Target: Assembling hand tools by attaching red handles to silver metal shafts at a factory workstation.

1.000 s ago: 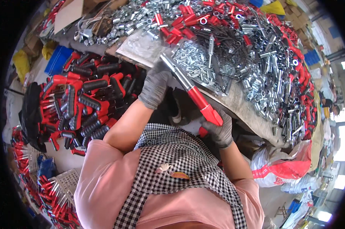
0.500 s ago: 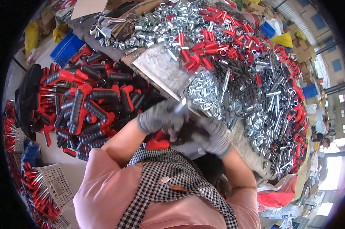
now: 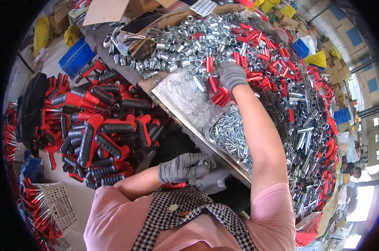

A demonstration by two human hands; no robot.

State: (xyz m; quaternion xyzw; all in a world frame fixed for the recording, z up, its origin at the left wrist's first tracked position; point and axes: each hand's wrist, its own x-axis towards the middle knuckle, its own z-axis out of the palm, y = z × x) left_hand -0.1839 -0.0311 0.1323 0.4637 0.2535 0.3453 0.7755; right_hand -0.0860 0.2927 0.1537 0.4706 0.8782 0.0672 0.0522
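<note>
My left hand (image 3: 183,168), in a grey knit glove, is closed in front of my apron around a dark piece with a round end (image 3: 203,163). A bit of red (image 3: 175,185) shows under this hand; most of the held piece is hidden, so its kind cannot be told. Stretched far forward, my gloved right hand (image 3: 233,76) lies at the edge of the red metal sleeves (image 3: 216,93). Its fingertips are hidden by the hand itself. Silver sockets (image 3: 193,35) are heaped beyond it, and a clear tray of small silver pins (image 3: 230,131) sits below my right forearm.
Red and black pistol-shaped handles (image 3: 108,127) are piled at the left. A pale board (image 3: 177,98) slopes across the bench edge. Dark springs (image 3: 273,108) and more metal parts spread right. A phone (image 3: 141,23), a blue crate (image 3: 77,56) and a white plastic basket (image 3: 59,205) stand around.
My right hand has gone from beside my left, before my body, out to the red sleeves. My left hand has dropped slightly toward my apron, still closed.
</note>
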